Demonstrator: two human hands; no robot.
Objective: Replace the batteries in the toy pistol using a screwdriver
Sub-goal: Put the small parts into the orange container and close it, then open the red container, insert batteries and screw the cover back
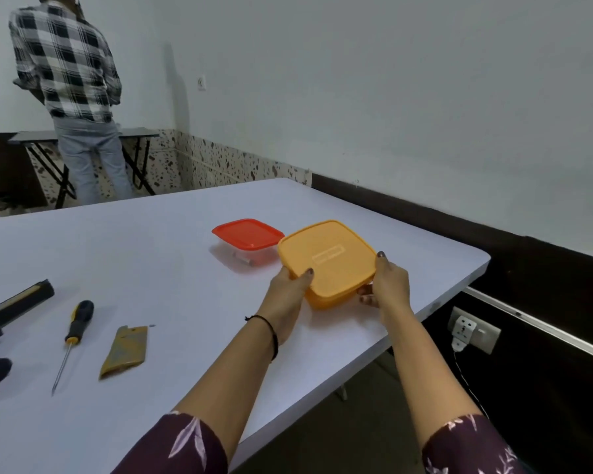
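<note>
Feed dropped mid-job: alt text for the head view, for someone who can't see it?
The left hand and right hand grip a closed orange container near the right edge of the white table. A red-lidded clear container sits just behind it; a screwdriver, a tan cover plate and part of a black toy pistol lie at left.

Cannot see into the orange box [327, 261], closed by an opaque lid; cannot read the raised mark on that lid, too faint. Cannot see most fingers of the left hand [288, 295], tucked under the box. Through the clear wall of the red-lidded box [247, 236], only make out a blurred grey shape. See just a part of the black toy pistol [14, 302], cut off by the left edge. Cannot identify the tiny speck [152, 325] beside the tan cover [125, 350].
</note>
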